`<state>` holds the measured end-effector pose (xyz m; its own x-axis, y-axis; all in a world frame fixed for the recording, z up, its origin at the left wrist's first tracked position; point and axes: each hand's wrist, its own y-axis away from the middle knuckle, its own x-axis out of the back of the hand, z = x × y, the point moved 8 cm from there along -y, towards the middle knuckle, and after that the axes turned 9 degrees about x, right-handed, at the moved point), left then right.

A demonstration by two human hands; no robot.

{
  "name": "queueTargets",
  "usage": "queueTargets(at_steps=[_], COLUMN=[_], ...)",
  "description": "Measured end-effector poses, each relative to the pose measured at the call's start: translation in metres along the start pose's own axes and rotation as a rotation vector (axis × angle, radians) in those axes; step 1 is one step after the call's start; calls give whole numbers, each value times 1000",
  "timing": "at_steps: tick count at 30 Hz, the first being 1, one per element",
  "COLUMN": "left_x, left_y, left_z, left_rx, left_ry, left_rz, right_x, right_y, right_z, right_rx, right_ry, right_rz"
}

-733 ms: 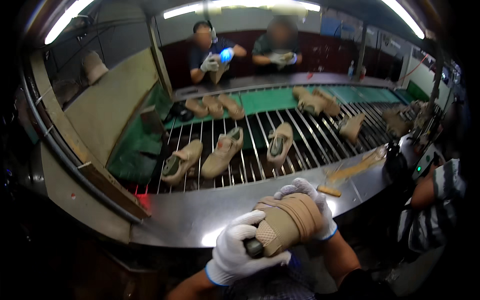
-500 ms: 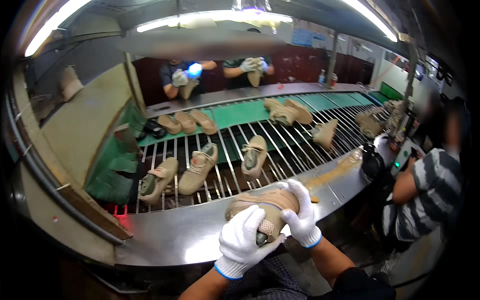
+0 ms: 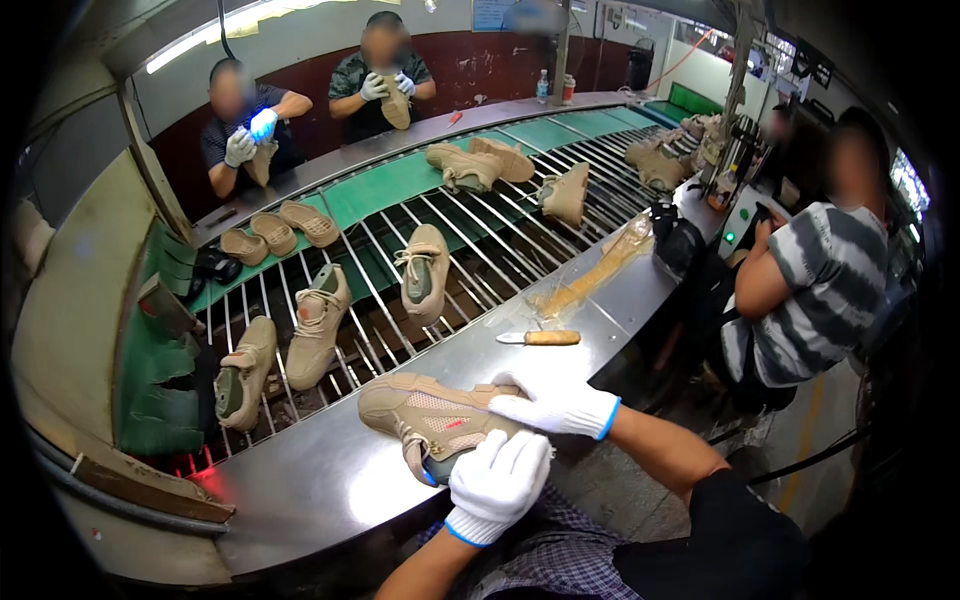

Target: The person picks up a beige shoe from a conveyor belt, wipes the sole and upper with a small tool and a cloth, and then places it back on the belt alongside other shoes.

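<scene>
A tan lace-up shoe [image 3: 432, 418] with mesh side panels lies on its side at the metal ledge's near edge, toe to the left and sole facing away from me. My right hand [image 3: 555, 402], in a white knit glove, grips its heel end along the sole. My left hand [image 3: 500, 478], gloved alike, is closed at the collar by the heel; its fingertips are partly hidden. Something dark grey fills the shoe's opening, with a bit of blue at its edge. Beyond my right hand, a short knife [image 3: 545, 338] with a wooden handle rests on the ledge.
Several tan shoes [image 3: 320, 325] stand on the rack of metal bars [image 3: 480, 285]. Tan soles [image 3: 272, 232] lie on the green strip [image 3: 370, 190]. Brown tape [image 3: 590, 270] covers part of the ledge. Two gloved people work opposite; another person [image 3: 810, 290] stands at right.
The shoe has turned so its laced side and mesh show, toe pointing left. My right hand has moved onto the heel. The view has swung right, and the whole knife now shows.
</scene>
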<state>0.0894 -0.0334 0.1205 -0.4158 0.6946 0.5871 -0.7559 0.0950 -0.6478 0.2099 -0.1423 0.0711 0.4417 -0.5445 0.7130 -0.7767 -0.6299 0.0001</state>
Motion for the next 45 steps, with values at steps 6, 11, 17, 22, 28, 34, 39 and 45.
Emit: queueTargets(at_steps=[6, 11, 17, 22, 28, 34, 39, 45], left_x=[60, 121, 102, 68, 50, 32, 27, 23], left_y=[50, 104, 39, -41, -10, -2, -26, -23], left_z=[-96, -133, -119, -153, -153, -170, -179, -177], left_rx=[309, 469, 149, 12, 365, 690, 836, 882], left_ry=[-18, -181, -480, -397, -686, -312, -265, -247], left_rz=[235, 213, -297, -608, -603, -616, -697, -728], right_x=[-14, 38, 60, 62, 13, -6, -7, -16], right_y=[-47, -37, 5, 14, 68, 5, -57, -94], right_z=[10, 72, 174, 175, 8, 19, -10, -27], right_rx=[74, 87, -265, -286, -10, -8, 94, 174], right_ry=[37, 712, 915, 259, -4, 404, 499, 488], right_rz=[20, 202, 178, 328, 169, 136, 80, 81])
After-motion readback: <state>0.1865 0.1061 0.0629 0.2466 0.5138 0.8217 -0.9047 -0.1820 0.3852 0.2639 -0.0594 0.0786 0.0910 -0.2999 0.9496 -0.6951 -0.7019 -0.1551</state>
